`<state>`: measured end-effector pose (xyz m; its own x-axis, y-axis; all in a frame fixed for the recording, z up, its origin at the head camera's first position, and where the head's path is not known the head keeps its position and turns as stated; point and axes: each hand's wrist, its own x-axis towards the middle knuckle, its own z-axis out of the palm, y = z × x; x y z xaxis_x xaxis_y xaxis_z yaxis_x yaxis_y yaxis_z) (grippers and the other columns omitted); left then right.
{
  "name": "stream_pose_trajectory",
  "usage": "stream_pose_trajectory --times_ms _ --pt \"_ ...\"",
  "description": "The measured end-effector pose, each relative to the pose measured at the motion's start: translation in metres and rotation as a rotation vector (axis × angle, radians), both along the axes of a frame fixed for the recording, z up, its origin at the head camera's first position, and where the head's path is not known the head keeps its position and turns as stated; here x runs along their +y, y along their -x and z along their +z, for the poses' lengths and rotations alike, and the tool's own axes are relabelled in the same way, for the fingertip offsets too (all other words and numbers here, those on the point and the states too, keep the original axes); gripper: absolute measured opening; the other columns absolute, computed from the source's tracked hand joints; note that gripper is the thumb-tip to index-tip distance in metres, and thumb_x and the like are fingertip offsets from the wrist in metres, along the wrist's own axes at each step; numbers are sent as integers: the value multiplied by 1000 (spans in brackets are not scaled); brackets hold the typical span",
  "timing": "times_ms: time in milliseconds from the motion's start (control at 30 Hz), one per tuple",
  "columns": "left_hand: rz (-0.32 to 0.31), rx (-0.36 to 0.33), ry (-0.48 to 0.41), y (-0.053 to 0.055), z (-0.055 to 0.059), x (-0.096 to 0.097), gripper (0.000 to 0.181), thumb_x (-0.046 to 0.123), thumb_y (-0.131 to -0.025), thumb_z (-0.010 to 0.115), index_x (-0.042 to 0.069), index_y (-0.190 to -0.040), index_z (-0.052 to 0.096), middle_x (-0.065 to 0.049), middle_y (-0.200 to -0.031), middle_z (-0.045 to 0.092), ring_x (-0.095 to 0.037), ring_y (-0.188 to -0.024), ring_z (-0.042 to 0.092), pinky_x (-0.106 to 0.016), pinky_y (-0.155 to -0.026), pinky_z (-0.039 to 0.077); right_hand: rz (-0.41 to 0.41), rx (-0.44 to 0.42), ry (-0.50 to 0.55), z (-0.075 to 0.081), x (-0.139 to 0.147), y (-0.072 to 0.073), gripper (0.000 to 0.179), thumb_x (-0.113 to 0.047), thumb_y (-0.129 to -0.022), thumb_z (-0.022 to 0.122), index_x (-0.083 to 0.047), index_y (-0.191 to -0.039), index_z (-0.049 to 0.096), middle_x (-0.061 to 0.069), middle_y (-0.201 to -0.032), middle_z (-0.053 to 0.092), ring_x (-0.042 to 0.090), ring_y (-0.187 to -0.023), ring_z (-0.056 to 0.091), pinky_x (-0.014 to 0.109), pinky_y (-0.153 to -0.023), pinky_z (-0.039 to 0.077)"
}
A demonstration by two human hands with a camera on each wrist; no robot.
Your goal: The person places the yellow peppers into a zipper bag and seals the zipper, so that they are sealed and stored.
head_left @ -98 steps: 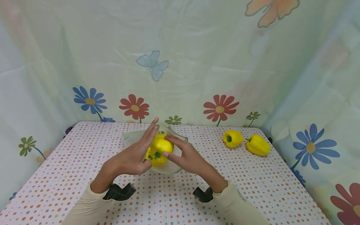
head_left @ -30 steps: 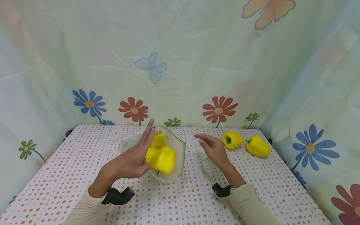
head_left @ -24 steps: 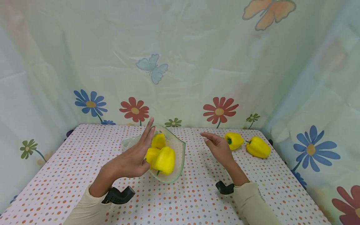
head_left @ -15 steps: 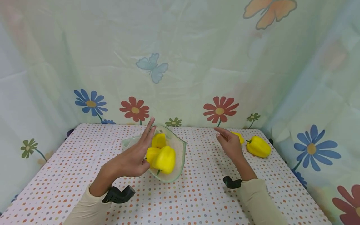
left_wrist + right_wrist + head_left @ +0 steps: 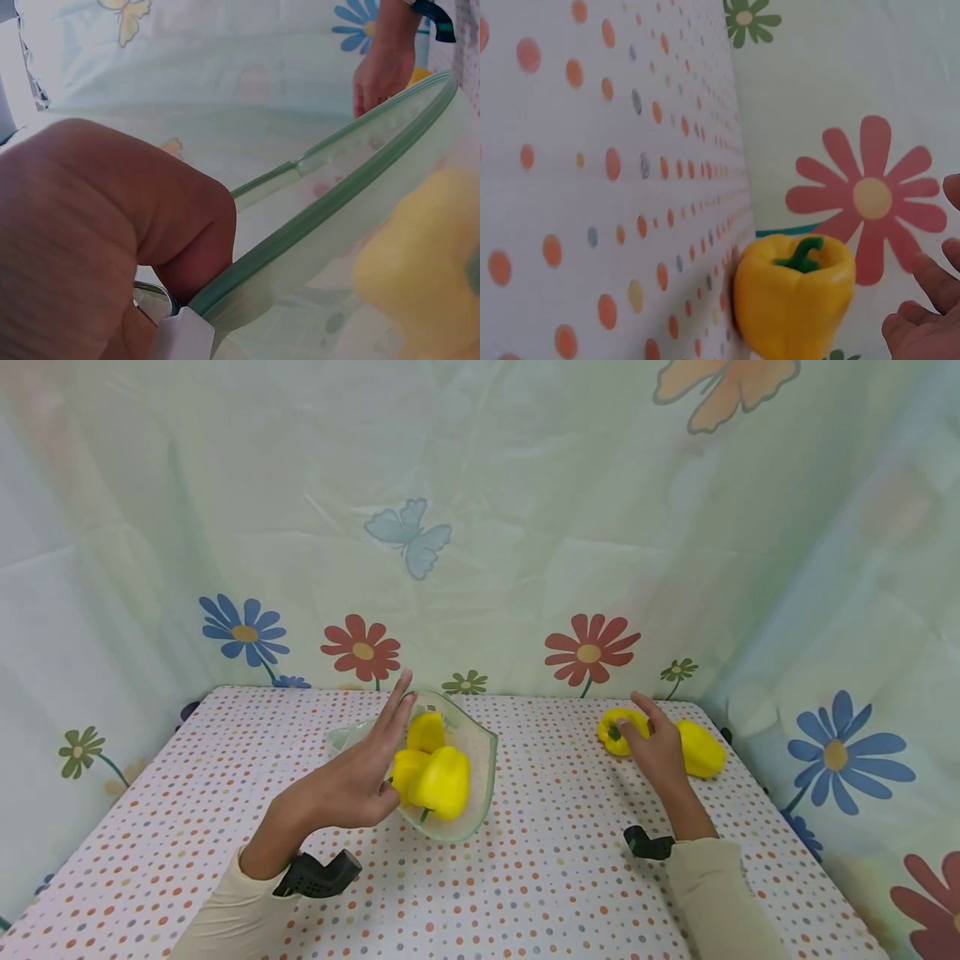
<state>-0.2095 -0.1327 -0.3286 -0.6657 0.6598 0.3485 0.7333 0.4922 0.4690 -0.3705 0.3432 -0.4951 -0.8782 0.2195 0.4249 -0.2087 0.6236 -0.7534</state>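
Note:
My left hand [image 5: 347,782] holds the edge of a translucent green-rimmed bag [image 5: 482,777]; in the left wrist view a bent digit hooks over its green rim [image 5: 330,199]. Inside the bag's mouth lie yellow bell peppers, one in front [image 5: 444,783] with its green stem toward me, others partly behind the hand. Over on the right, my right hand [image 5: 660,752] hovers with spread fingers between two more bell peppers, a stem-facing one [image 5: 615,731] and one [image 5: 701,750] partly behind it. In the right wrist view a gap shows between the fingers and a bell pepper [image 5: 791,300].
A dotted cloth covers the table [image 5: 525,893]. A curtain [image 5: 495,560] printed with flowers and butterflies hangs behind the table and along both sides. Black wrist cameras [image 5: 318,874] are strapped to both wrists.
My right hand has left the peppers in the bag and moved right to the two on the table, its fingers spreading. The left hand has stayed at the bag.

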Motion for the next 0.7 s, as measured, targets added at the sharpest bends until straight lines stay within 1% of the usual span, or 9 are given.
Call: stream_pose_trajectory --times_ms 133,267,400,533,633,700 --pt "5 -3 -3 0 0 0 106 -12 -69 52 4 -154 -11 -3 -158 -27 -23 -147 6 -37 -102 42 -7 -31 38 0 2 -3 63 -55 -93 51 -39 -151 31 -12 -153 35 13 -141 28 42 -112 26" --pt "7 -9 -11 0 0 0 106 -12 -69 52 3 -154 -10 -4 -158 -26 -26 -147 9 -34 -98 45 -18 -85 51 2 1 -5 67 -52 -94 53 -36 -153 27 -7 -157 28 23 -143 25 47 -111 27" --pt "9 -13 -12 0 0 0 106 -11 -69 52 4 -154 -10 -3 -158 -26 -25 -147 8 -32 -96 46 -36 -131 53 5 -1 -6 70 -49 -93 56 -33 -155 25 -2 -159 22 32 -143 22 52 -109 28" --pt "7 -18 -15 1 0 0 105 -11 -69 50 4 -154 -10 -2 -159 -26 -22 -147 5 -36 -99 45 -34 -181 41 8 -3 -7 72 -39 -95 57 -26 -157 22 9 -160 20 38 -142 22 56 -108 27" --pt "8 -20 -15 2 -1 0 105 -11 -68 50 4 -154 -9 0 -159 -24 -22 -147 5 -38 -100 44 -37 -223 25 12 -9 -12 73 -31 -96 57 -18 -157 20 15 -159 20 40 -141 22 57 -108 27" --pt "10 -22 -14 2 -1 0 106 -12 -68 50 5 -154 -8 1 -159 -24 -22 -147 6 -38 -99 44 -39 -247 26 18 -14 -17 73 -28 -96 58 -16 -157 19 15 -159 19 39 -141 21 55 -109 25"
